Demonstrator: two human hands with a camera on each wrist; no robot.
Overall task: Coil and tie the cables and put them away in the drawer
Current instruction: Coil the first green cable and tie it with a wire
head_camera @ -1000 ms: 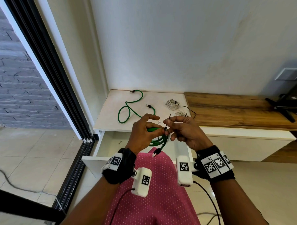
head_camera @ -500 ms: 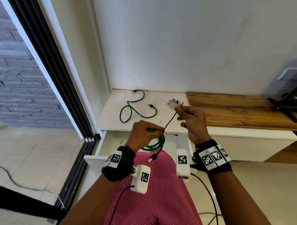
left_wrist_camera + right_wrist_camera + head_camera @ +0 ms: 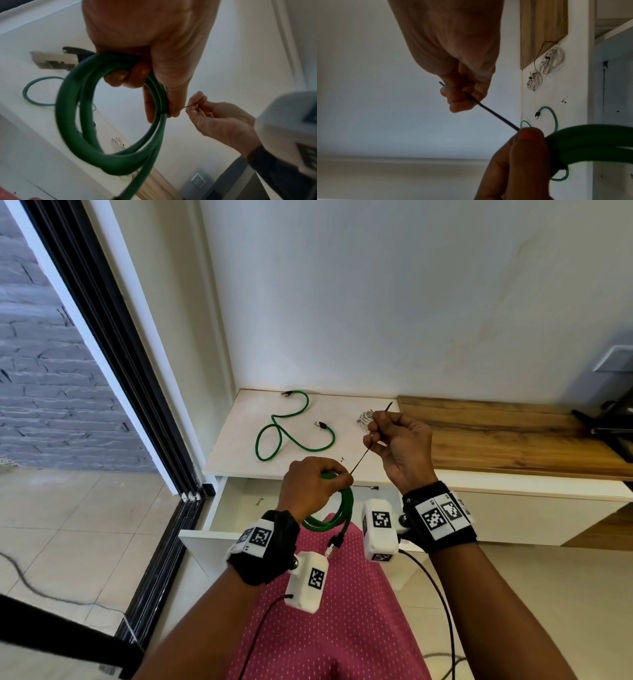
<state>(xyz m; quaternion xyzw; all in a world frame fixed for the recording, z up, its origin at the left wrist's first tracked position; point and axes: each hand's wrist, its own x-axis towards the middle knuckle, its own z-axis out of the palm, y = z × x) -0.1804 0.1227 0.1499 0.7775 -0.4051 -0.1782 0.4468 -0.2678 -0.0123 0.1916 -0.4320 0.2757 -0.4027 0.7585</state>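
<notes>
The open drawer point(image 3: 219, 508) waits under the near edge of the white bench point(image 3: 239, 446), where a loose green cable point(image 3: 294, 436) lies uncoiled and looks light and springy. Just above the drawer, the left hand point(image 3: 310, 487) has its grip clamped on the coiled green cable point(image 3: 337, 513), best held where the loops bunch. The right hand point(image 3: 399, 445) pinches the thin, stiff black tie point(image 3: 368, 451), pulling its tail taut.

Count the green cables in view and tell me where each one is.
2. One coiled green cable is gripped in the left hand over the open drawer; one loose green cable lies uncoiled on the white cabinet top. The drawer's inside is partly hidden.
</notes>
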